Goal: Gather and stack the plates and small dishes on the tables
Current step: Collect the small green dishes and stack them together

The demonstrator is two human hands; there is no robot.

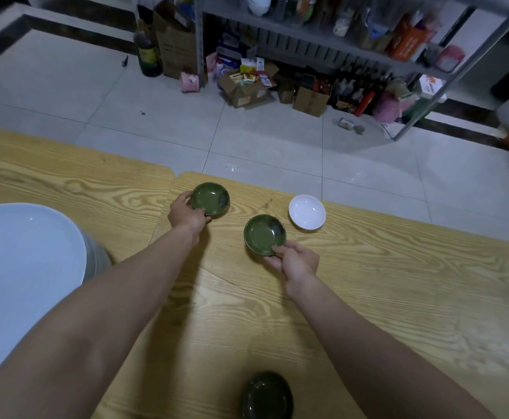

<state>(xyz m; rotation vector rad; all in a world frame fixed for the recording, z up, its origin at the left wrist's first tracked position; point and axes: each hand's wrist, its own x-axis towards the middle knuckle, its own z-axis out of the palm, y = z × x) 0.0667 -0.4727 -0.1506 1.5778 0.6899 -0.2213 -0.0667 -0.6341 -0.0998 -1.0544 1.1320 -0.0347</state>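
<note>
— At the far left corner of the right-hand table (398, 297), what is gripped?

— A small green dish (210, 198) is gripped at its near rim by the left hand (188, 214), with the fingers curled round it. Its glazed inside is turned upward.

— And toward the middle of that table?

— A second green dish (264, 234) is pinched at its near rim by the right hand (295, 261). Whether it is lifted off the wood cannot be told. The hands are apart, with one dish in each.

— What else is carried?

— A white dish (307, 216) is set by the far edge, just beside the second green dish. A dark dish (266, 394) is seen at the near edge, cut by the frame. On the left-hand table (65, 182) a stack of white plates (20, 267) is seen.

— Beyond the tables?

— An open cardboard box (244, 89) on the floor is filled with packets, below a metal rack (322, 52).
</note>
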